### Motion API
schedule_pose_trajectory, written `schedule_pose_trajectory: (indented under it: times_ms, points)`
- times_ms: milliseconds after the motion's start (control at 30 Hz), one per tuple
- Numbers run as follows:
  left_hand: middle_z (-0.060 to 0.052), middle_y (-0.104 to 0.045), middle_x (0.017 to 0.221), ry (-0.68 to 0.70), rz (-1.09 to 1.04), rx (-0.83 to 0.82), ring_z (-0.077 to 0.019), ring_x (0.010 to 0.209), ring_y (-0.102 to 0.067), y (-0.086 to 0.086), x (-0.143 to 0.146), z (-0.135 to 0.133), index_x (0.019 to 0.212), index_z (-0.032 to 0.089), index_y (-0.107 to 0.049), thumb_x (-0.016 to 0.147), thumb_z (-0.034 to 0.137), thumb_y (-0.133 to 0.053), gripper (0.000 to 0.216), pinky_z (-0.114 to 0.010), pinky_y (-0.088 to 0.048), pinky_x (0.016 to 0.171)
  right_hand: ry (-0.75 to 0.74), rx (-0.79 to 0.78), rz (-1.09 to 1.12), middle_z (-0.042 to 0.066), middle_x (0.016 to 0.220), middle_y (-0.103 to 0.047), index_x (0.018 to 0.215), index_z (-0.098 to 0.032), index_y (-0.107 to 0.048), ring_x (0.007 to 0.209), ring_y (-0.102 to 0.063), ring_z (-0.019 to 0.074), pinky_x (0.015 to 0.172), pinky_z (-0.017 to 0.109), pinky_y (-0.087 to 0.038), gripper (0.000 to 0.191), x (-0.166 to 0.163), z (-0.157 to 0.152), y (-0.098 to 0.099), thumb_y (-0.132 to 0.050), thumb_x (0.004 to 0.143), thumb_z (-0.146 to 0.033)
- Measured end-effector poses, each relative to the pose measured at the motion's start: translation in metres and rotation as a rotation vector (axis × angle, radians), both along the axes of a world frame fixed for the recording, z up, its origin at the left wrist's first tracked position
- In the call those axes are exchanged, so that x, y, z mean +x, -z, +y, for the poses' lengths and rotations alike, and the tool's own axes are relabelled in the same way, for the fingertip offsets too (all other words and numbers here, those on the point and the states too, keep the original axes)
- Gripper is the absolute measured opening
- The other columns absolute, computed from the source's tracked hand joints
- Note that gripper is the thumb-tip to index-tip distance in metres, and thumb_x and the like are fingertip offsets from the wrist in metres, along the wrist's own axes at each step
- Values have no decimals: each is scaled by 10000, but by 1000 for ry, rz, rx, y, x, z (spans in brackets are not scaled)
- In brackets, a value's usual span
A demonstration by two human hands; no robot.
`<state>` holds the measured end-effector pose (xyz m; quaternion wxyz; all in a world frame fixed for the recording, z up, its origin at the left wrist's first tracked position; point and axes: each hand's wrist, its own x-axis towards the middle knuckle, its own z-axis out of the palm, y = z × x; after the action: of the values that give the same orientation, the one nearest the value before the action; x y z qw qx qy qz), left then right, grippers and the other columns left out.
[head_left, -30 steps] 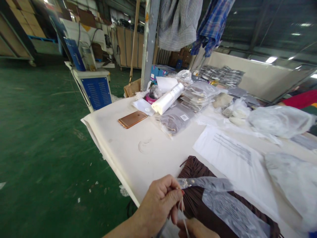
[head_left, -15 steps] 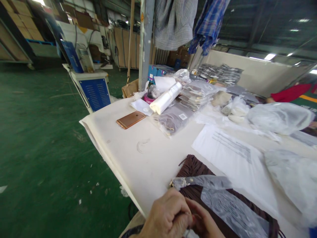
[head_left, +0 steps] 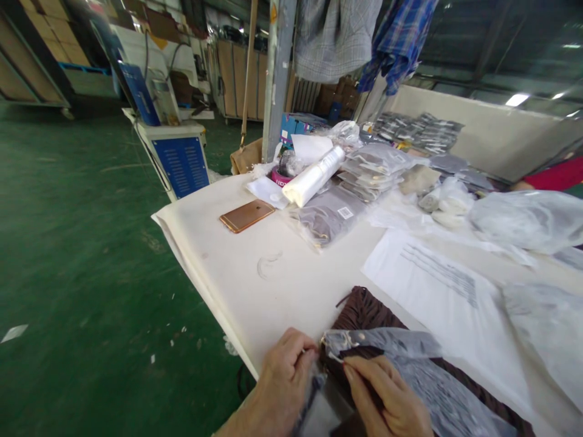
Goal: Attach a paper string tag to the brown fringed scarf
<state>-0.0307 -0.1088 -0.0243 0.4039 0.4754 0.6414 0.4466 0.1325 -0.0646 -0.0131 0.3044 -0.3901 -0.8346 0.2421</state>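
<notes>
Both hands work the mouth of a clear plastic bag at the table's near edge.

The left hand (head_left: pixel 285 385) is closed, pinching the clear plastic bag (head_left: pixel 410 379) at its near corner; the right hand (head_left: pixel 387 397), just beside it, has fingers pressed together on the bag's edge. Under the bag lies a brown pleated fabric garment (head_left: pixel 364 309), spreading away from both hands across the white table (head_left: pixel 237 267). A rose-gold flat phone (head_left: pixel 247 215) lies well beyond.
</notes>
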Motion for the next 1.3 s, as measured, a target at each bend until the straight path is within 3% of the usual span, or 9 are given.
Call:
schedule_pose_trajectory:
  times_ms: [167, 333, 500, 967, 1300]
  points:
    - [-97, -563, 948, 61, 195, -29, -209, 882, -559, 6, -3, 16, 971, 141, -588, 824, 101, -349, 284, -343, -435, 805, 17, 140, -241, 7, 799, -567, 893, -228, -586, 683, -585, 109, 632, 189, -476, 201, -6, 10, -5, -394, 933, -273]
    - [-66, -559, 958, 137, 254, -91, -187, 891, -545, 7, -2, 19, 970, 167, -598, 827, 73, -384, 273, -315, -434, 831, -20, 283, -443, 3, 733, -523, 768, -222, -544, 637, -547, 126, 561, 222, -421, 270, -14, 10, -8, -334, 939, -232]
    - [-35, -564, 956, 163, 275, -131, -161, 901, -542, 5, -3, 19, 955, 182, -603, 852, 80, -428, 227, -277, -420, 833, -56, 426, -465, 0, 690, -497, 755, -224, -533, 646, -537, 145, 576, 250, -382, 303, -20, 13, -10, -300, 950, -226]
    - [-65, -564, 987, 259, 365, -184, -183, 873, -567, 1, -6, 26, 974, 184, -605, 907, 153, -357, 259, -294, -452, 773, -157, 482, -512, 2, 705, -494, 767, -223, -504, 632, -529, 145, 552, 250, -355, 236, -24, 24, -2, -331, 923, -179]
    - [-61, -580, 957, 299, 464, -177, -175, 805, -596, 7, -6, 30, 914, 181, -626, 903, 148, -380, 249, -273, -472, 703, -180, 401, -526, -10, 713, -499, 770, -226, -512, 624, -544, 126, 545, 236, -371, 224, -20, 27, 5, -354, 923, -180]
